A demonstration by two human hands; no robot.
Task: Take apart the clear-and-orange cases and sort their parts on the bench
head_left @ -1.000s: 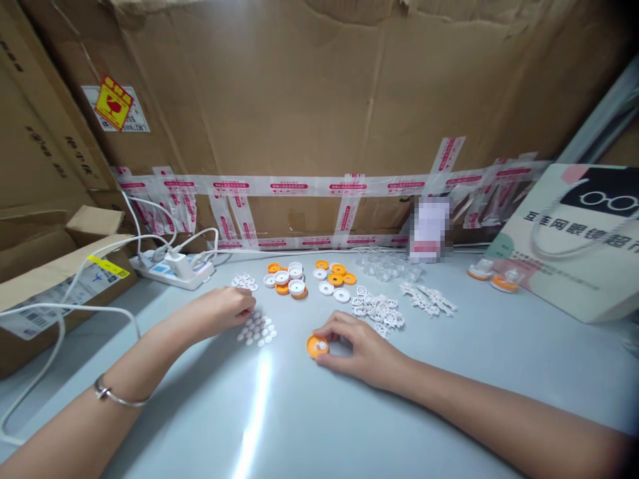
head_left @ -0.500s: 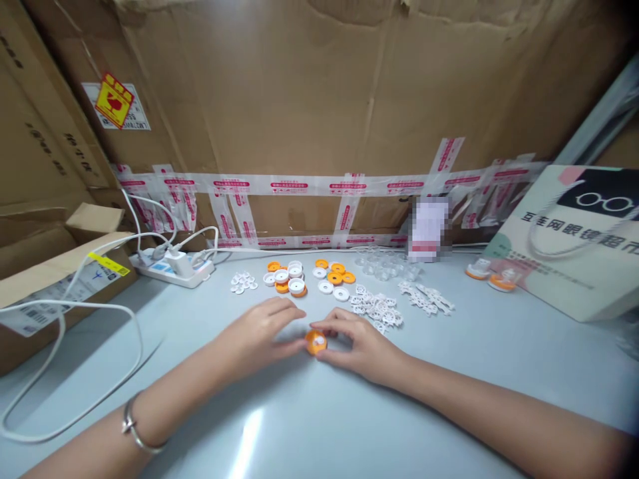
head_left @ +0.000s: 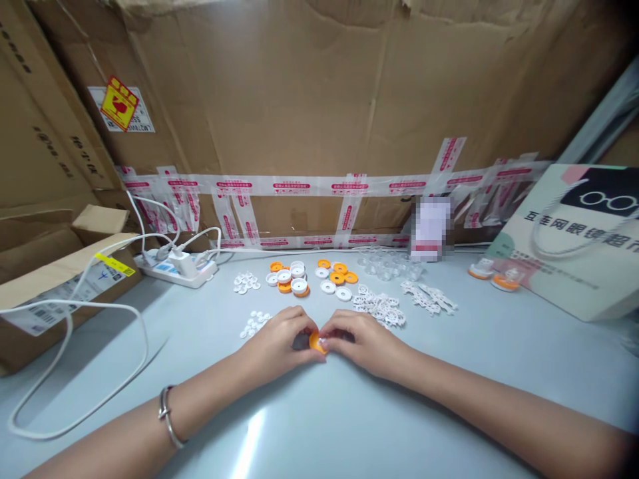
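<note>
An orange round cap (head_left: pixel 314 341) lies low over the table between my hands. My left hand (head_left: pixel 283 340) is closed on its left side, thumb near and fingers at the far rim. The fingertips of my right hand (head_left: pixel 360 338) are pinched together inside the cap on a small white piece (head_left: pixel 322 341), which they mostly hide. Beyond them lie a stack of orange and white round caps (head_left: pixel 299 286), a looser group of orange and white rings (head_left: pixel 343 293), and a heap of white gear-like parts (head_left: pixel 382 307).
Small white parts form two groups, one farther back (head_left: pixel 246 283) and a nearer one (head_left: pixel 255 322) by my left wrist. Clear plastic domes (head_left: pixel 389 264) and flat white cutouts (head_left: pixel 429 297) lie behind. A power strip (head_left: pixel 174 267), open carton (head_left: pixel 64 279) and paper bag (head_left: pixel 574 253) flank the table.
My left hand has moved right and closed around the orange cap. My right hand's fingers have shifted from its rim to inside it. The nearer white parts have come into view.
</note>
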